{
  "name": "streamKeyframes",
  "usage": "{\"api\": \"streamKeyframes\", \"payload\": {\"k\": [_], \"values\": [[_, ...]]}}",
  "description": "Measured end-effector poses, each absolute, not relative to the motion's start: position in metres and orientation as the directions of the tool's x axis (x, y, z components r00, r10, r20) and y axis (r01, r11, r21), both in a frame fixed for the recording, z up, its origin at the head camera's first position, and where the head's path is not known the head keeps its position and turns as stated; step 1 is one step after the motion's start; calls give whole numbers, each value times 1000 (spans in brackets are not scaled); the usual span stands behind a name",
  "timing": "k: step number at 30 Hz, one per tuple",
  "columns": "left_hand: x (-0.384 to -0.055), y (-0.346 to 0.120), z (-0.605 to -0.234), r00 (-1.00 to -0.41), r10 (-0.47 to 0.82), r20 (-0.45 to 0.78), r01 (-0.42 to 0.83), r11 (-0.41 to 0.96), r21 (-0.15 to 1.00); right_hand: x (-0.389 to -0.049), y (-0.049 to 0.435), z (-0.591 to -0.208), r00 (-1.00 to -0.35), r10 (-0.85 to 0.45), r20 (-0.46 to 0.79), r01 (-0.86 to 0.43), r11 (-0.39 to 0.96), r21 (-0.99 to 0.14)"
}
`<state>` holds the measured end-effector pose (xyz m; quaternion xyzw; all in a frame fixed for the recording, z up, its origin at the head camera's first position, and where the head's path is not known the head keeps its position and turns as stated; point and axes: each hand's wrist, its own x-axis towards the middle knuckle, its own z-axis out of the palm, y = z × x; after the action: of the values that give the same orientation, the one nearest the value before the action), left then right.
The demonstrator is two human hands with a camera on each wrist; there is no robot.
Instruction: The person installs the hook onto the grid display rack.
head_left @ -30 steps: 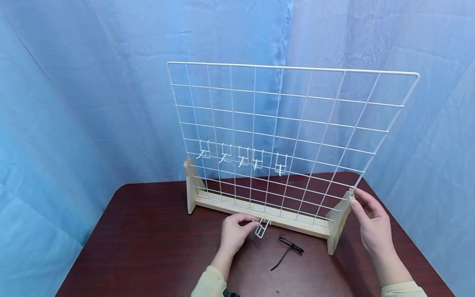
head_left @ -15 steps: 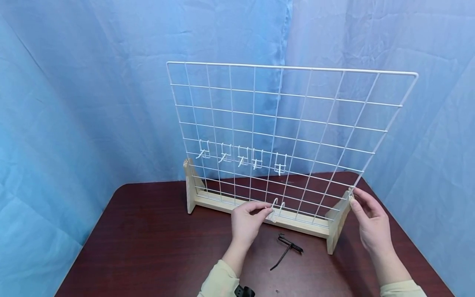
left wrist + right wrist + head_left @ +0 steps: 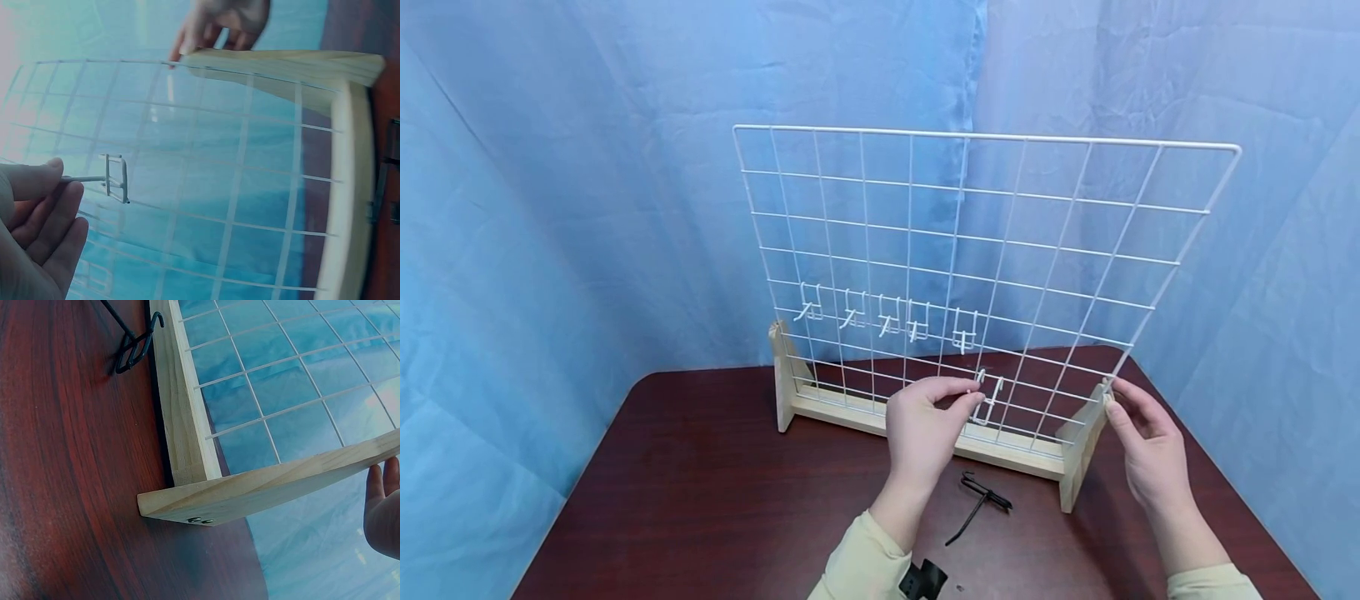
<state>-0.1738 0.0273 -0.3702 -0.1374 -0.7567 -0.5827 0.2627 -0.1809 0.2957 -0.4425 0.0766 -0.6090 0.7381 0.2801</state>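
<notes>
My left hand (image 3: 921,429) pinches a white wire display hook (image 3: 988,407) by its prong, between thumb and forefinger. In the left wrist view the hook's frame (image 3: 117,180) points toward the wire grid, close in front of its lower part. The white grid panel (image 3: 985,136) stands in a pale wooden stand (image 3: 880,422). My right hand (image 3: 1159,454) grips the top of the stand's right upright (image 3: 1081,458) at the grid's edge, thumb in front. Several white hooks (image 3: 964,340) hang in a row on the grid, left of its right half.
A black wire hook (image 3: 987,494) lies on the dark red tabletop (image 3: 700,500), in front of the stand. Blue curtains (image 3: 587,208) hang behind and at both sides. A black strap-like piece (image 3: 923,577) shows at the left wrist.
My left hand has lifted the white hook from low before the stand's base, up and to the right, turning its frame toward the grid. My right hand has stayed on the upright.
</notes>
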Motion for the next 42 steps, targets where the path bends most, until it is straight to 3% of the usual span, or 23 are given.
{"api": "streamKeyframes", "payload": {"k": [12, 31, 42], "values": [[-177, 37, -330, -788, -73, 612, 557, 340, 758, -182, 296, -444, -829, 322, 458, -515, -120, -848], [-193, 53, -297, -822, -71, 565, 516, 328, 791, -182, 296, -443, -827, 318, 464, -523, -132, -842], [-206, 61, -303, -760, -100, 642, 530, 476, 702, -182, 296, -443, -829, 321, 458, -514, -115, -850]]}}
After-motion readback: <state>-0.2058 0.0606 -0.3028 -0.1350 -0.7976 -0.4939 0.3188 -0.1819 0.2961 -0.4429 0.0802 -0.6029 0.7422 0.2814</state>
